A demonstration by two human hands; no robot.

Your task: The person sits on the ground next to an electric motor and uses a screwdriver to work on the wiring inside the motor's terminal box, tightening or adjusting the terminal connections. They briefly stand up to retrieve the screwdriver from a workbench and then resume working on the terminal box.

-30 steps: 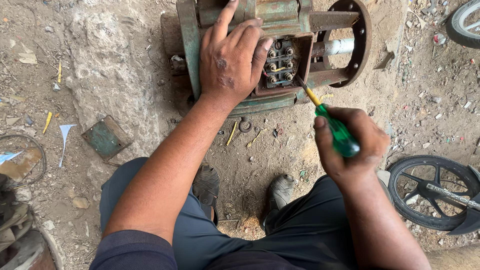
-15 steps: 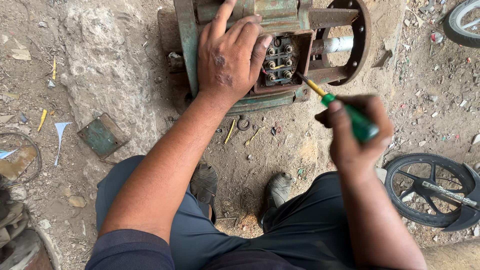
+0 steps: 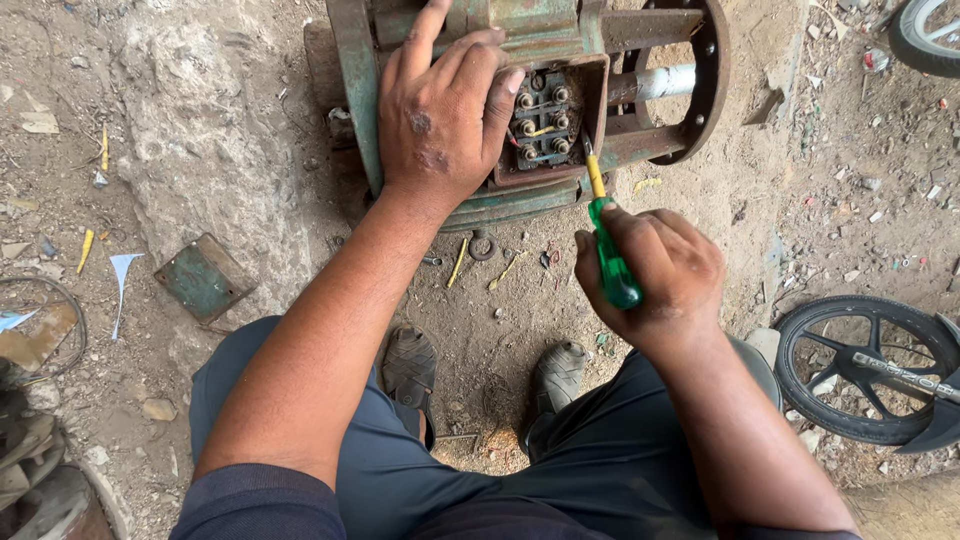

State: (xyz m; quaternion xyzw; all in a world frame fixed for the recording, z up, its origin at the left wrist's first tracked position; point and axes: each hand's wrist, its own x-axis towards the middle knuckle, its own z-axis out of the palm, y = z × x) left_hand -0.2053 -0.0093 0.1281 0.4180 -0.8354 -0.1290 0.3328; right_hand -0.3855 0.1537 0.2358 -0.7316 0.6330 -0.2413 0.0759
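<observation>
- The left hand [image 3: 445, 125] lies palm down on the green electric motor [image 3: 520, 100], fingers spread over the housing beside the open terminal box [image 3: 545, 125]; its grip is released, flat on the metal and grasping nothing.
- The right hand [image 3: 650, 275] is clenched round the green handle of a screwdriver [image 3: 607, 235], whose yellow shaft points up and slightly left, the tip at the lower right edge of the terminal box near the studs.
- The motor lies on the dirt ground [image 3: 250, 130] at the top of the view, just ahead of the person's knees, with its rusty end frame [image 3: 700, 90] and pale shaft to the right.
- The left fingertips cover the box's left edge, so part of the terminals is hidden.
- A square green cover plate [image 3: 205, 278] lies on the ground well to the left of the motor.
- A small ring and yellowish scraps [image 3: 480, 250] lie in the dirt just below the motor, between it and the two sandalled feet [image 3: 410, 365].
- A black spoked wheel [image 3: 865, 365] lies to the right, beside the right forearm.
- Another wheel's rim shows at the top right corner.
</observation>
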